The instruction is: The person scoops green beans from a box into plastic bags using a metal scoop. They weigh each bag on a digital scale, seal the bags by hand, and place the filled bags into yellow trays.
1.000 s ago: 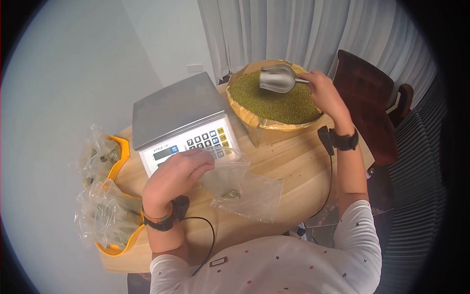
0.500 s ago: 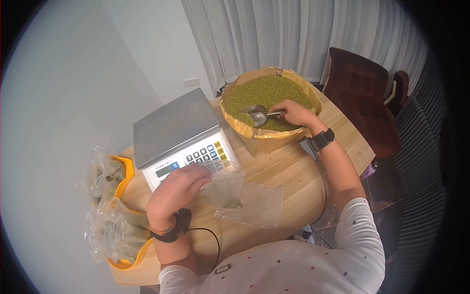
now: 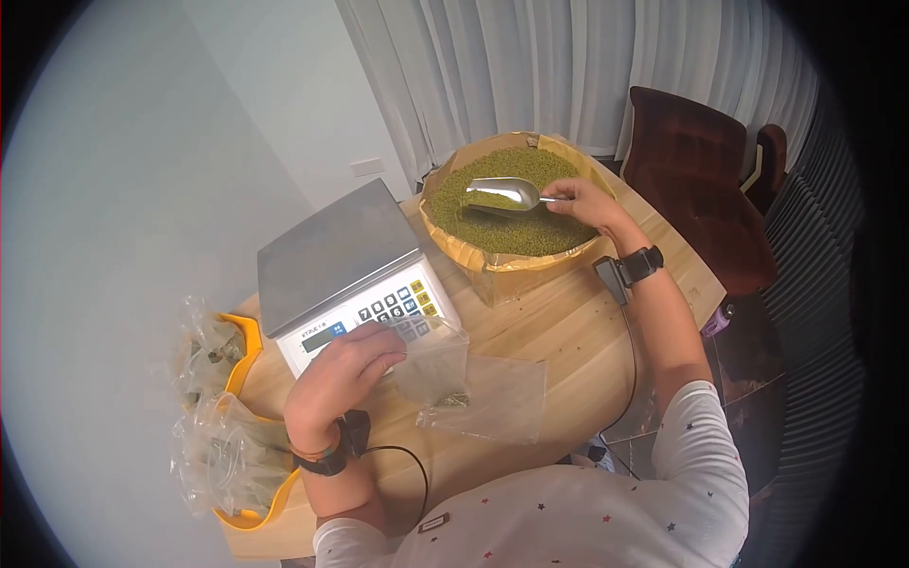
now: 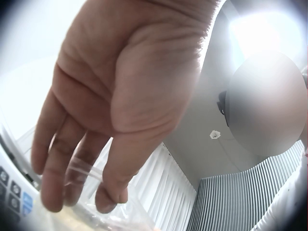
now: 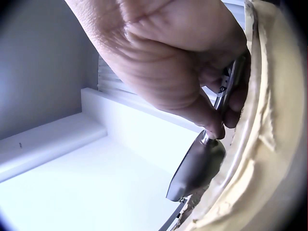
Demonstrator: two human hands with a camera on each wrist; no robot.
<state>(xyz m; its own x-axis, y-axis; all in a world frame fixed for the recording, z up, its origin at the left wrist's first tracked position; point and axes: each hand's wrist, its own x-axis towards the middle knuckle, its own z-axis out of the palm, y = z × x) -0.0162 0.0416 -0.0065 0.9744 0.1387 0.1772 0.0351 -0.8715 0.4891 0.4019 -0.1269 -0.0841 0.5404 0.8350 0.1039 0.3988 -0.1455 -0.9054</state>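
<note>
My right hand grips the handle of a metal scoop. The scoop carries some small green beans or pellets and sits just over the heap of green grains in a tape-edged cardboard box. In the right wrist view, fingers and thumb curl round the scoop's handle. My left hand pinches the rim of a clear plastic bag between thumb and fingers, in front of the scale's keypad. A little green material lies at the bag's bottom.
A digital scale with a grey platform stands left of the box. Two yellow holders with filled clear bags line the table's left edge. Another clear bag lies flat on the wooden table. A dark red chair is beyond.
My right hand lowered the scoop into the green grains, scooped some, and lifted it slightly. The left hand keeps its hold on the bag. The head view has shifted a little.
</note>
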